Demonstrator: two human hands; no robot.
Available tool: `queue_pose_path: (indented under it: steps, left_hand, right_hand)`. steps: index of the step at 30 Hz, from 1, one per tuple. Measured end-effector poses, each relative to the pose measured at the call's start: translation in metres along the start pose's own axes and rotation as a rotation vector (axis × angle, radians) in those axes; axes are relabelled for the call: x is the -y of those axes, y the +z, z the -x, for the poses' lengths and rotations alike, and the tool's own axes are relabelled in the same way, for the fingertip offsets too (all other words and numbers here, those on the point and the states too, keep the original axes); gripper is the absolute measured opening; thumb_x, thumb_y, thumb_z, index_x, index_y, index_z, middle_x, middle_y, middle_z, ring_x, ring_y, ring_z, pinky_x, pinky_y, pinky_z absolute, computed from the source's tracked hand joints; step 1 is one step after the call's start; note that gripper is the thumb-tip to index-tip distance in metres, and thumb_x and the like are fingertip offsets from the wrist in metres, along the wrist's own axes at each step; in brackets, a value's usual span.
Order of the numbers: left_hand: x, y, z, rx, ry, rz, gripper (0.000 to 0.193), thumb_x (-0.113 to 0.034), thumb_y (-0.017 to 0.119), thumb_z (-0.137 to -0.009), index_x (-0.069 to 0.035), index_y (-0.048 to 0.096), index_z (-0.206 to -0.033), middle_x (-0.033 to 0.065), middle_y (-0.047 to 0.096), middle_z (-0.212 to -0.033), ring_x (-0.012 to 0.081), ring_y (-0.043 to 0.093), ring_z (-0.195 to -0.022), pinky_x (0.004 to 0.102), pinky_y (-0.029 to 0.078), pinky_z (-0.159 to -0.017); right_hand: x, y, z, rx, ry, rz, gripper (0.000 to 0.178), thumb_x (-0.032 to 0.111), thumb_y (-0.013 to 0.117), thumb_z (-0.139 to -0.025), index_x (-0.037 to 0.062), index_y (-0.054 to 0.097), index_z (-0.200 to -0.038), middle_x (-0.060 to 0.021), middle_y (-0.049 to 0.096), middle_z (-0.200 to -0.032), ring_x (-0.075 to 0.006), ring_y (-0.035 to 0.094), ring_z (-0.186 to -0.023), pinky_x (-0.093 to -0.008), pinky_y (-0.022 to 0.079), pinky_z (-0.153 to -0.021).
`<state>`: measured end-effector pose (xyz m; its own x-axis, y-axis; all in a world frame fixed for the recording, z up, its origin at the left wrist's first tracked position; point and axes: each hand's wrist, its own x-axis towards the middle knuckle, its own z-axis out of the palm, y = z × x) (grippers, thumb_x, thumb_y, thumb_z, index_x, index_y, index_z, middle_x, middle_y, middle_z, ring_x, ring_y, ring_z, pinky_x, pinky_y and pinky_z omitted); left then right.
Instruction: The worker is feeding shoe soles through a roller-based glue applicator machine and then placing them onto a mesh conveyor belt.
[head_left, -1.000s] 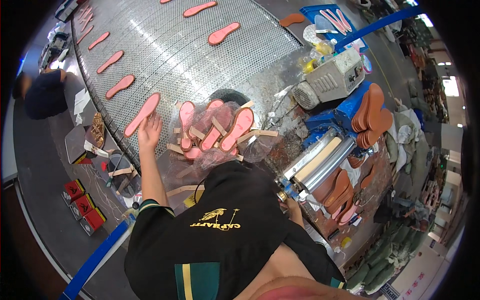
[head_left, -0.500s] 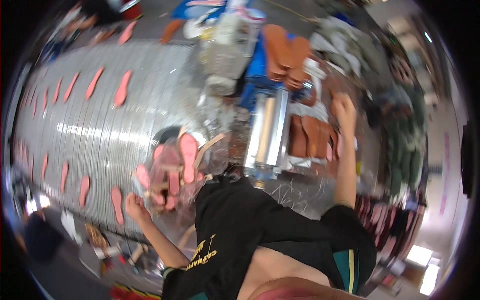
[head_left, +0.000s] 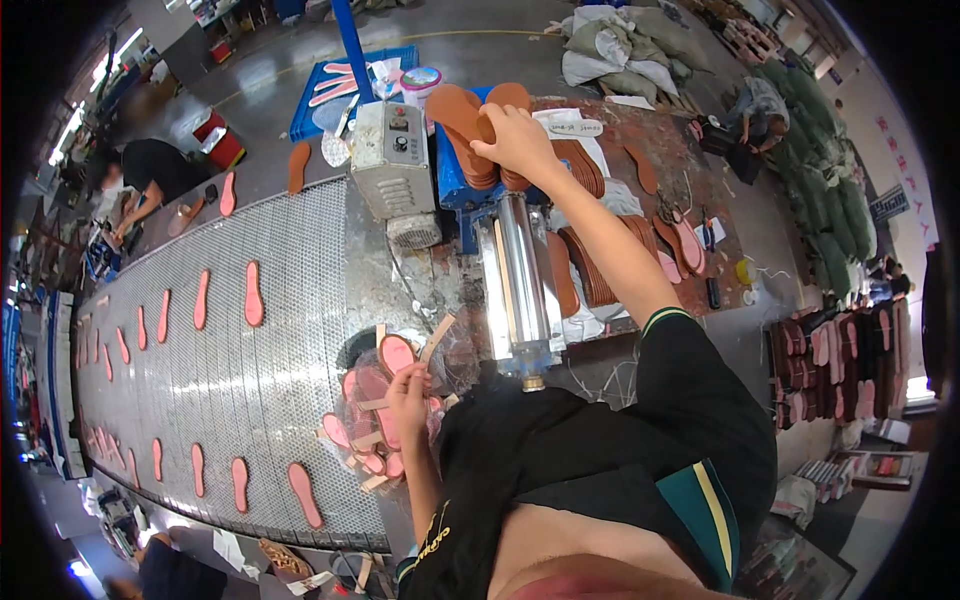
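Note:
My right hand (head_left: 522, 148) reaches out to two stacks of brown insoles (head_left: 462, 128) beyond the roller machine. Its fingers curl over the top of the right stack, with the thumb at its left side. My left hand (head_left: 407, 400) is close to my body, its fingers closed at the lower end of a pink insole (head_left: 397, 352). That insole lies over a heap of pink insoles and tan strips (head_left: 368, 415) in clear plastic. Between my arms stands the roller machine (head_left: 518, 275) with shiny metal rollers.
On the left, a wide metal mesh conveyor (head_left: 240, 390) carries spaced rows of pink insoles. A grey control box (head_left: 385, 150) stands beyond the rollers. More brown insole stacks (head_left: 590, 265) lie on the worn table (head_left: 650, 130) under my right arm. A person (head_left: 155, 175) works at the far left.
The view has turned and sharpened. My right hand has moved from the table's right side to the brown stacks. My left hand has gone from the conveyor's edge to the pink insole heap.

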<state>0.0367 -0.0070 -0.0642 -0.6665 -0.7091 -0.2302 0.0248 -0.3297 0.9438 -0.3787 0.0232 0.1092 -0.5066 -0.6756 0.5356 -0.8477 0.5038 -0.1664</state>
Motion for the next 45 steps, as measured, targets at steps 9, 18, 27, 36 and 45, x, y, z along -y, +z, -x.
queue_pose_path:
  steps: [9,18,27,36,45]
  left_hand:
    - [0.002,0.025,-0.009,0.220,-0.080,-0.174,0.016,-0.006,0.053,-0.091,0.003,0.062,-0.101,0.0039,0.062,-0.083,0.0078,0.055,-0.073,0.0199,0.044,-0.068]
    - [-0.052,0.080,-0.015,0.421,-0.190,-0.127,0.040,-0.008,0.064,-0.084,0.003,0.053,-0.120,0.0092,0.062,-0.108,0.0148,0.059,-0.097,0.0249,0.047,-0.083]
    - [-0.075,0.129,-0.025,0.662,-0.061,0.385,0.076,-0.013,0.079,-0.071,-0.001,0.036,-0.132,0.0109,0.052,-0.122,0.0244,0.050,-0.116,0.0385,0.038,-0.101]
    - [-0.107,0.157,-0.029,0.661,-0.010,0.006,0.048,-0.012,0.079,-0.071,-0.001,0.056,-0.111,0.0053,0.061,-0.102,0.0171,0.058,-0.094,0.0306,0.047,-0.081]
    - [-0.175,0.218,-0.140,0.676,0.130,0.059,0.041,-0.025,0.067,-0.081,0.001,0.053,-0.110,0.0108,0.063,-0.094,0.0215,0.062,-0.085,0.0338,0.051,-0.077]
  right_hand:
    - [-0.053,-0.033,0.050,-0.373,0.524,-1.255,0.016,0.008,0.064,-0.083,0.0009,0.064,-0.098,-0.0022,0.063,-0.088,-0.0088,0.057,-0.080,-0.0226,0.046,-0.070]
    - [-0.028,-0.054,0.212,-0.199,1.025,-1.682,0.018,0.011,0.061,-0.087,0.0038,0.060,-0.104,-0.0038,0.061,-0.094,-0.0142,0.060,-0.089,-0.0278,0.051,-0.071]
    - [0.066,-0.103,0.253,0.314,0.653,-1.162,0.026,0.010,0.056,-0.087,-0.0012,0.057,-0.110,-0.0059,0.060,-0.100,-0.0115,0.056,-0.092,-0.0259,0.044,-0.081]
    - [0.083,-0.133,0.245,0.120,0.426,-0.826,0.040,0.020,0.067,-0.080,-0.0001,0.055,-0.113,-0.0138,0.060,-0.103,-0.0230,0.060,-0.091,-0.0317,0.048,-0.079]
    - [0.043,-0.142,0.267,-0.349,0.697,-1.163,0.018,0.013,0.056,-0.092,-0.0021,0.057,-0.101,0.0003,0.056,-0.087,-0.0055,0.051,-0.080,-0.0210,0.041,-0.070]
